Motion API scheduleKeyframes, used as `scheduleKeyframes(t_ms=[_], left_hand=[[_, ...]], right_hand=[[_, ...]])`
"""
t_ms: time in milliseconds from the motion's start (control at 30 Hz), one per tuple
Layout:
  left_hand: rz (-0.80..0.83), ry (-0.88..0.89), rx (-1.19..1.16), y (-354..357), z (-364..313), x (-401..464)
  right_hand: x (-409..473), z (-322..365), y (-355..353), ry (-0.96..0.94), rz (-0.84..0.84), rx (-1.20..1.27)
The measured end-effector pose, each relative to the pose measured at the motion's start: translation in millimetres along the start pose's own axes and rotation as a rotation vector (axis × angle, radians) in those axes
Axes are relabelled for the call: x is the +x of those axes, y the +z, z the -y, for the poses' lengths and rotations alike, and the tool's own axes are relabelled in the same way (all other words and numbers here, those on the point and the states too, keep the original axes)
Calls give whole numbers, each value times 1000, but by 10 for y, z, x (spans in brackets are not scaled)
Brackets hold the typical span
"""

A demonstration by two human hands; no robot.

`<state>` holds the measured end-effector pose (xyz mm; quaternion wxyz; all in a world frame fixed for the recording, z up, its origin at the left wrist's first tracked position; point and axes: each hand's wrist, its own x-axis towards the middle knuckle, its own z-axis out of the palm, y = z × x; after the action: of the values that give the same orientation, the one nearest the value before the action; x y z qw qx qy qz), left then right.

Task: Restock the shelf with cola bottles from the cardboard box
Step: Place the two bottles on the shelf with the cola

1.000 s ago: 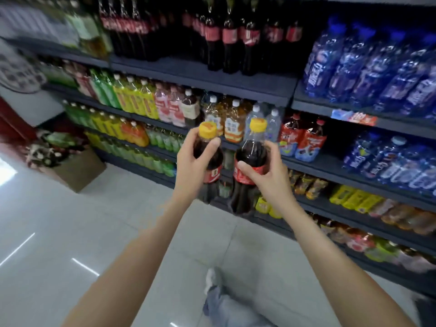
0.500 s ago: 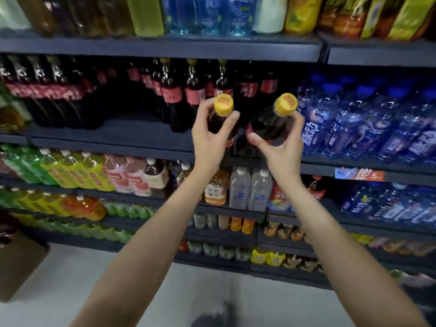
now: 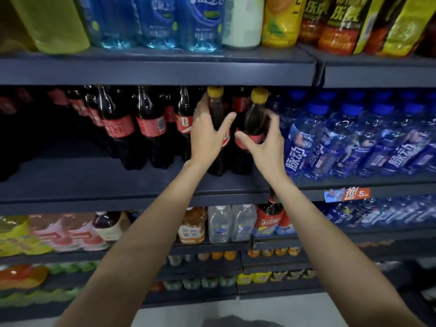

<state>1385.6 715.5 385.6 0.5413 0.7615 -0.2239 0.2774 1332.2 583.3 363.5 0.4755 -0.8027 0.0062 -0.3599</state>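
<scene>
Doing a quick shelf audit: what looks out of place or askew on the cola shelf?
The two bottles in hand stand out: yellow caps among darker-capped colas. The right bottle tilts left, held by the right hand; the left hand holds the other upright. No spills or damage visible.

Dark shelf [image 3: 99, 182] carries red-labelled cola bottles [image 3: 151, 128], 2 yellow-capped bottles [image 3: 215, 147], blue bottles [image 3: 354, 142].
</scene>
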Motion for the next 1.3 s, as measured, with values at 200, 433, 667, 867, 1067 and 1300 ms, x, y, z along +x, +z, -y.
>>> scheduleKeyframes(t_ms=[200, 433, 667, 867, 1067, 1300], left_hand=[[24, 174, 402, 77, 380, -163], [-69, 172, 410, 148, 367, -283], [-115, 161, 527, 264, 323, -247], [-74, 167, 653, 214, 259, -237], [84, 116, 716, 108, 199, -461], [105, -11, 448, 13, -246, -948]], right_hand=[[-28, -397, 147, 35, 122, -147], [-41, -501, 282, 124, 75, -192], [104, -445, 394, 137, 68, -315], [36, -389, 298, 73, 93, -518], [-180, -238, 23, -122, 156, -587], [-606, -19, -605, -358, -119, -680]])
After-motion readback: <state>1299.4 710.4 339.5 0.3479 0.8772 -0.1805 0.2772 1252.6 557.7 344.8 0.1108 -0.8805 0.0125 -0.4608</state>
